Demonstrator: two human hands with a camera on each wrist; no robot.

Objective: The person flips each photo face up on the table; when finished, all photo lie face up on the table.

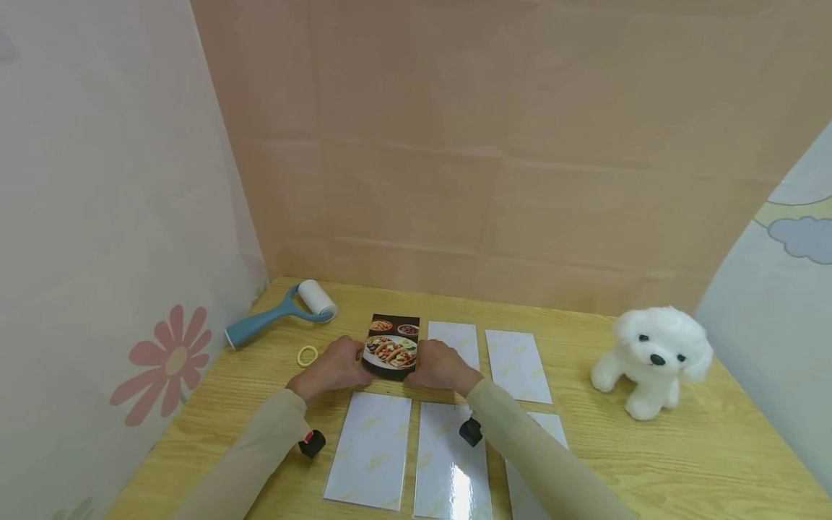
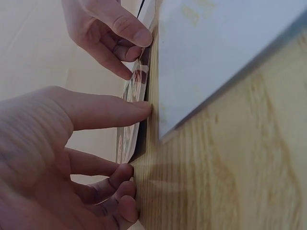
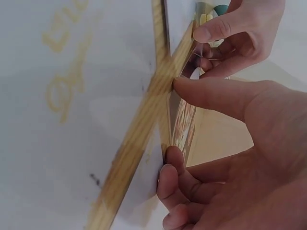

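Note:
A glossy picture card showing plates of food on a black ground lies face up on the wooden table, at the left of the back row. My left hand holds its left edge, with the thumb at the near edge and the other fingers curled by the side. On the opposite edge, my right hand grips in the same way. In the left wrist view the card appears nearly edge-on, low against the wood. The right wrist view shows my right fingertips at the card's side, close to a neighbouring white card.
White face-down cards lie right of the picture card and in a nearer row under my forearms. A blue-handled lint roller and a yellow ring sit left. A white plush dog stands right.

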